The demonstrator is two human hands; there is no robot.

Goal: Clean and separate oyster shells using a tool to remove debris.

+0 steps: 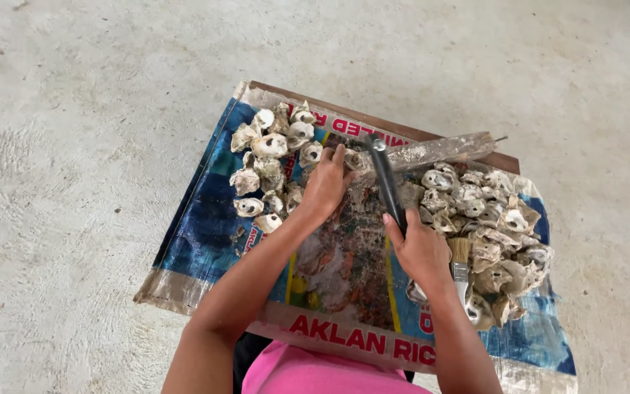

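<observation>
Gripping a dark-handled tool, the right hand is closed round its shaft; the tool's head is hard to make out against a rough wooden block. The left hand curls its fingers over an oyster shell at that block, mostly hiding it. Two piles of oyster shells, left and right, lie on a printed woven sack spread over a board on the concrete floor; a paintbrush lies half buried in the right pile
</observation>
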